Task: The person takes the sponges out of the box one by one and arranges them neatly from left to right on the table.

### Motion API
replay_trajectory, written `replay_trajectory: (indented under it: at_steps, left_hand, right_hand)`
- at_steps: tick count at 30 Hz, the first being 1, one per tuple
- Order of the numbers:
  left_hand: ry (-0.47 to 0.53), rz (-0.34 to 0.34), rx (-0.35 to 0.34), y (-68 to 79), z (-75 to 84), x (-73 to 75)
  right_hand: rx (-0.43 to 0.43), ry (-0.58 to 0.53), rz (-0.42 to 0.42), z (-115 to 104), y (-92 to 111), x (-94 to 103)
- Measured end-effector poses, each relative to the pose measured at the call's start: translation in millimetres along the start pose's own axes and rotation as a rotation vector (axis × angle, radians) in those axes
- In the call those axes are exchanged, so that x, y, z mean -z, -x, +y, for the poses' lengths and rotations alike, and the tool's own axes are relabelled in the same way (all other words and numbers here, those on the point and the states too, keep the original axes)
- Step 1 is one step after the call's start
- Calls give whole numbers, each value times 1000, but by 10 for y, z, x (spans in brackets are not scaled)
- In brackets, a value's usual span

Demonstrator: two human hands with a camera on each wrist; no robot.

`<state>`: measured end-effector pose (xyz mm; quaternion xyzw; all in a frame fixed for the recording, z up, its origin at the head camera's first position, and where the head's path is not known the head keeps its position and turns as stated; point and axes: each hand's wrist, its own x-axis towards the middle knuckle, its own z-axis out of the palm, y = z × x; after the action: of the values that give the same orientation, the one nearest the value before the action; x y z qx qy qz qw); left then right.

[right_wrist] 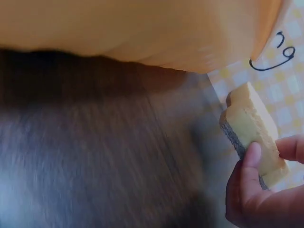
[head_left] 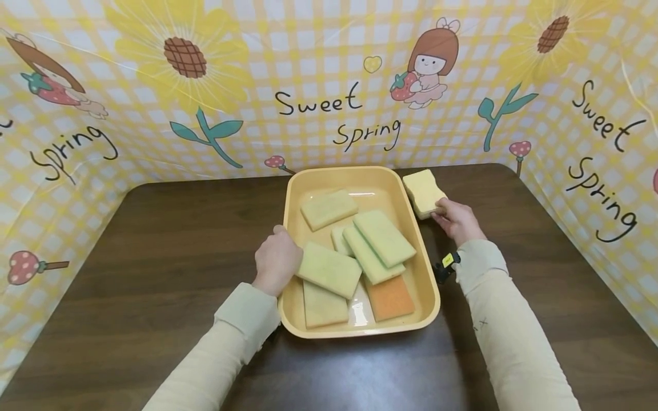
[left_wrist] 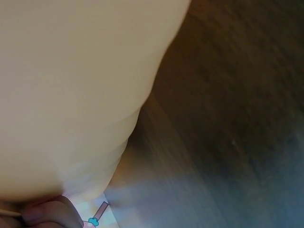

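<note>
Currently, right hand (head_left: 459,221): its grip pinches one corner of a yellow, wavy-sided foam sponge with a dark grey scouring layer (head_left: 425,191), thumb on one face, fingertip opposite.
Sponge spot: outside, just beside the far right corner of a pale-yellow rounded rectangular plastic tray (head_left: 360,333); cannot tell if it touches tray or desk.
Pinch reason: probably a near-end hold, leaving most of the sponge sticking out beyond the fingers.
Left hand (head_left: 277,260): grip curled over the tray's left rim, likely to steady it.
Pads in tray: several flat, rectangular pale-green foam pads (head_left: 329,269), some overlapping; one flat orange foam pad (head_left: 392,302) partly under them at the near right. Looks like a loose heap, not neat rows.
Edges: far tray rim sits close to the back edge of the brown wood-grain desk (head_left: 205,228); yellow-checked printed cloth (head_left: 319,57) rises behind and on both sides.
Room: broad desk strips left and right of the tray; tightest at the back, so sideways moves look easier.
</note>
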<state>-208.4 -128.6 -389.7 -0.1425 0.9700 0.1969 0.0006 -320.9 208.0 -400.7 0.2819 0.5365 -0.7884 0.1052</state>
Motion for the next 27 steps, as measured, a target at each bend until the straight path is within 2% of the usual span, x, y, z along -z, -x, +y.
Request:
replay_trajectory:
  at_steps: [2, 4, 6, 7, 9, 11, 13, 15, 20, 27]
  left_hand:
    - [2, 2, 0, 6, 3, 1]
    - [4, 1, 1, 10, 4, 0]
    - [8, -3, 2, 14, 5, 0]
    - [8, -5, 3, 14, 5, 0]
    - [4, -9, 2, 13, 5, 1]
    - [-2, -12, 6, 10, 5, 4]
    - [-10, -17, 9, 6, 1, 7]
    - [-13, -21, 11, 4, -3, 10]
    - [-9, -21, 5, 6, -6, 12]
    - [-12, -12, 3, 17, -1, 15]
  right_hand:
    - [-14, -28, -2, 65, -275, 95]
    - [28, -87, -66, 181, -699, 272]
    - [48, -60, -95, 229, -889, 345]
    - [61, -24, -96, 235, -895, 338]
    - [78, 48, -74, 217, -770, 259]
    - [64, 160, -22, 137, -401, 77]
    - [92, 215, -28, 108, -158, -29]
    - [124, 285, -17, 100, 3, -105]
    - [207, 469, 86, 136, 104, -177]
    - [236, 538, 100, 152, 57, -163]
